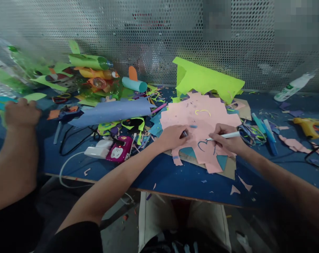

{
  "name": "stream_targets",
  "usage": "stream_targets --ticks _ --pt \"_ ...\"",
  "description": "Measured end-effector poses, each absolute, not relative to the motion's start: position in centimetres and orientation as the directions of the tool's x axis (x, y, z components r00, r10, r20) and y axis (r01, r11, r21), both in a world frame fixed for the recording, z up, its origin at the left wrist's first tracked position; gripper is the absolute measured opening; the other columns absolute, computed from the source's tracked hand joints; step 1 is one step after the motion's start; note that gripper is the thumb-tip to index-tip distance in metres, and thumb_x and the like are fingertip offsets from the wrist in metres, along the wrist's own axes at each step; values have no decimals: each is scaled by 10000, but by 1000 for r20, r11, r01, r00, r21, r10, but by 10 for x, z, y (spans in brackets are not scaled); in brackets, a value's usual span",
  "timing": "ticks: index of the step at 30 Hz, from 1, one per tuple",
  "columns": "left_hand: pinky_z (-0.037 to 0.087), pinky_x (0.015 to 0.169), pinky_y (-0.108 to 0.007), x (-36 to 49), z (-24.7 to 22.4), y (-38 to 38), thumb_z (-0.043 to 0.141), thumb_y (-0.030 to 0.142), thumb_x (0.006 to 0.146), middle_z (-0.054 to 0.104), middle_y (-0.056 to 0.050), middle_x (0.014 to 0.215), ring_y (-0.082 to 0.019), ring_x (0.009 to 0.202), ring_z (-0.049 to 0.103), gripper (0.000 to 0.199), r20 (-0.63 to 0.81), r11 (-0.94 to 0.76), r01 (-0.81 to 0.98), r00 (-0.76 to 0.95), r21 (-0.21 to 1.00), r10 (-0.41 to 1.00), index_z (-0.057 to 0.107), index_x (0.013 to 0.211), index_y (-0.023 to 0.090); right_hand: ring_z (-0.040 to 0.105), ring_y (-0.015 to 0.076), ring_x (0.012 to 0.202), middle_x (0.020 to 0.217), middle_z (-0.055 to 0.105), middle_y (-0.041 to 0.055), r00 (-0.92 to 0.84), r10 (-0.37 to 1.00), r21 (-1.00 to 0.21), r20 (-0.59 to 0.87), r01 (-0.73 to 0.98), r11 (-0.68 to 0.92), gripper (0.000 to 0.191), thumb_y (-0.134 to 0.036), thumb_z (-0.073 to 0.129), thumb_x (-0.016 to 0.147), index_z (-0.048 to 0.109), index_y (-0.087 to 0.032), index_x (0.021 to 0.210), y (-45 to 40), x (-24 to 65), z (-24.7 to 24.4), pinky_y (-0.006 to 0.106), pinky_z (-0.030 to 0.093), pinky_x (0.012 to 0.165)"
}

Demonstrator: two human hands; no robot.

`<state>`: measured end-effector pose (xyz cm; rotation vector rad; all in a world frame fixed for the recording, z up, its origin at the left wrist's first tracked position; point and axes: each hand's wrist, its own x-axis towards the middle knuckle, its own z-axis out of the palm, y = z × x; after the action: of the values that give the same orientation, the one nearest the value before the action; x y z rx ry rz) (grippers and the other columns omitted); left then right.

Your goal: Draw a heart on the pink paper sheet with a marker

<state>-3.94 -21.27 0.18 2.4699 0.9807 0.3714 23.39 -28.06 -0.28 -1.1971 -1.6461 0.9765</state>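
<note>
A white marker (230, 135) is gripped in my right hand (226, 139), its tip on a large pink paper (193, 128) with a jagged edge. Near the tip, a dark blue curved outline like part of a heart shows on the paper. Farther up are yellow curved strokes. My left hand (174, 137) rests on the paper's left part, fingers curled around a small dark object that I cannot make out. Brown cardboard (230, 168) and teal paper lie partly under the pink sheet.
At the far left another person's hand (22, 113) is on the table (159, 179). A magenta power strip (119, 149), a blue paper roll (112, 111), green paper (206, 79), a yellow glue gun (308, 127) and a white bottle (293, 86) surround the work, among many scraps.
</note>
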Motion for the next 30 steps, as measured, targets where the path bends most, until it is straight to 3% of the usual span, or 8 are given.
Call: stream_targets --ticks 9,15,23,30 --pt "418 563 -274 -40 3 -212 492 456 969 710 -69 923 -164 731 608 315 66 -643 585 712 495 699 641 1055 192 541 125 415 467 567 -45 -330 937 -904 117 354 238 350 -387 716 868 479 -238 658 -262 216 -18 243 434 431" --pt "417 569 -265 -40 0 -211 509 365 949 716 -56 948 -162 754 612 254 79 -661 602 710 449 700 641 1097 207 488 112 389 463 525 -61 -364 924 -878 120 395 270 339 -371 683 891 459 -243 671 -261 219 -27 235 359 399" --pt "429 588 -271 -40 1 -212 480 438 989 720 -56 953 -175 792 627 365 61 -662 606 716 442 696 608 1255 223 478 102 376 438 505 -69 -418 901 -857 114 417 302 385 -349 709 863 421 -243 630 -261 219 -24 218 348 379" --pt "456 637 -302 -39 -2 -211 481 485 994 726 -70 1004 -191 844 641 338 72 -655 591 715 471 696 644 1123 219 493 101 327 440 479 -61 -469 880 -857 69 424 293 388 -362 645 908 431 -241 607 -263 221 -19 210 363 330"
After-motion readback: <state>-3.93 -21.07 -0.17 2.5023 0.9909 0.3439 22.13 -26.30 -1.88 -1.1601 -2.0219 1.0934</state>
